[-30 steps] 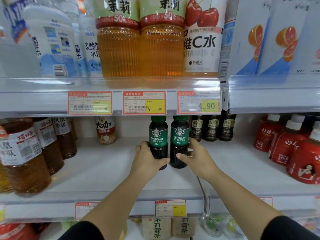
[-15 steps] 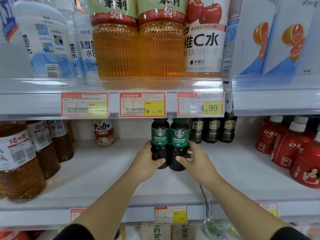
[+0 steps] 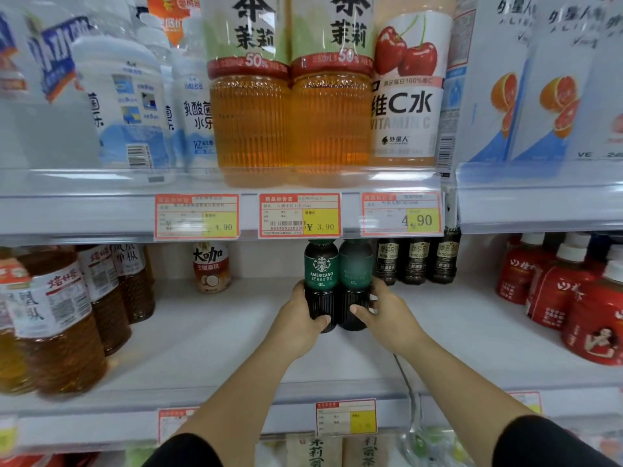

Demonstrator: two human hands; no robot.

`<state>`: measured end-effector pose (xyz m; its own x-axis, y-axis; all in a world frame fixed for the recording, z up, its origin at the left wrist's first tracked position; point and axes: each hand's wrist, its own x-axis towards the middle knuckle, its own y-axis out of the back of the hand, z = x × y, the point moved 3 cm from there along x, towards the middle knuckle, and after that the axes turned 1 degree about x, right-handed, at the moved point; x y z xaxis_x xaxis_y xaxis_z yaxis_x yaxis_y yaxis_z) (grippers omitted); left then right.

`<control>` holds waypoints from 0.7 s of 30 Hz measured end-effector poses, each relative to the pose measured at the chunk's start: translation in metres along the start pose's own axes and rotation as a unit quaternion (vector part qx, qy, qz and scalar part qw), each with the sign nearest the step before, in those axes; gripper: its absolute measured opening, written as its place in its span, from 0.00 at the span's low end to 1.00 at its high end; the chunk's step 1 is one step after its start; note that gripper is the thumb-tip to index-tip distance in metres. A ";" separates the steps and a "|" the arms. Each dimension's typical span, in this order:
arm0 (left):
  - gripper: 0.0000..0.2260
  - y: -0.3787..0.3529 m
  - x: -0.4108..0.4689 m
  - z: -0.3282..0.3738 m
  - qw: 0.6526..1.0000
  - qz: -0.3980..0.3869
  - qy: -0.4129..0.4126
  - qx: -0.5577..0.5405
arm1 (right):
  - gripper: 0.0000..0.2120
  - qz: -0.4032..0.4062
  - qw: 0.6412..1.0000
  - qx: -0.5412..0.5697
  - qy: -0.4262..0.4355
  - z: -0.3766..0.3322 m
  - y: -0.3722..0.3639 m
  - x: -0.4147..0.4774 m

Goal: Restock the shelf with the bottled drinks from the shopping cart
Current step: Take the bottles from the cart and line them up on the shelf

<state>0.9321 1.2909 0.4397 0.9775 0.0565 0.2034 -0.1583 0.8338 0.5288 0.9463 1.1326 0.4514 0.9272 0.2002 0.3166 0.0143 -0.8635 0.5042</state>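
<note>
Bottles point(image 3: 321, 274) pushed deeper on the shelf point(image 3: 209, 332), left hand point(image 3: 296, 323) and right hand point(image 3: 387, 315) each gripping one

light: bright, even | glare: upper shelf rail point(image 3: 84, 200) | blur: left tea bottles point(image 3: 57, 335) | distortion: wide-angle edge bowing

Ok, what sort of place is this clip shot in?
Most likely a shop's drinks aisle: shelves lined with bottled drinks, price tags along the shelf edges, and the left hand and right hand each gripping a green coffee bottle.
</note>
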 end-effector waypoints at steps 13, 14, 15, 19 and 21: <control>0.11 0.070 -0.217 -0.072 0.968 0.090 -0.209 0.102 | 0.07 -0.013 0.981 -0.081 0.178 -0.048 -0.118 -0.185; 0.11 0.073 -0.237 -0.098 0.975 0.087 -0.176 0.101 | 0.06 -0.055 0.983 -0.085 0.151 -0.038 -0.143 -0.202; 0.10 0.076 -0.256 -0.126 0.982 0.083 -0.136 0.098 | 0.06 -0.095 0.984 -0.089 0.118 -0.026 -0.168 -0.218; 0.10 0.087 -0.338 -0.244 0.991 0.085 0.048 0.096 | 0.07 -0.219 0.969 -0.118 0.003 0.022 -0.267 -0.278; 0.10 0.090 -0.380 -0.298 0.981 0.070 0.150 0.104 | 0.08 -0.292 0.946 -0.128 -0.051 0.045 -0.314 -0.306</control>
<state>0.5881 1.5084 0.1641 0.9363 0.3474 0.0510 -0.2883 0.6776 0.6766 0.6750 1.3214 0.1600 0.8207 0.5516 -0.1493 0.4567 -0.4760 0.7516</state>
